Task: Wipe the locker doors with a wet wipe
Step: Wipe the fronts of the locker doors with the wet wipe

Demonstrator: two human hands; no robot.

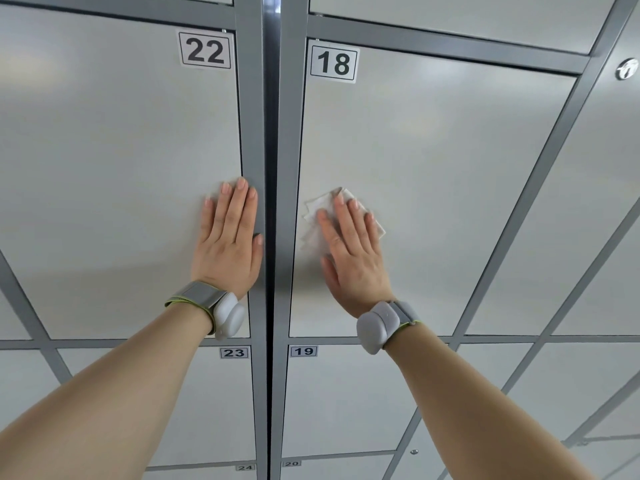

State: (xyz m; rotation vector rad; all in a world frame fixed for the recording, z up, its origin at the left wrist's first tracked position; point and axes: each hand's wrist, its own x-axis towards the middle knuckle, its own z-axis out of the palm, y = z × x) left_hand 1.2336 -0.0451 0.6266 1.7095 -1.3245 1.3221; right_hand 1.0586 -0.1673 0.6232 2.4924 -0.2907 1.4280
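Two pale grey locker doors fill the view: door 22 (pixel 114 168) on the left and door 18 (pixel 450 174) on the right. My left hand (pixel 230 239) lies flat against the right edge of door 22, fingers together, holding nothing. My right hand (pixel 349 247) presses a crumpled white wet wipe (pixel 320 211) flat against the lower left part of door 18. The wipe sticks out above and to the left of my fingers; its middle is hidden under the palm. Both wrists carry grey bands.
A dark grey metal frame post (pixel 272 133) runs between the two doors. Doors 23 (pixel 194 403) and 19 (pixel 346 393) sit below. More locker doors lie to the right, one with a round silver lock (pixel 626 68).
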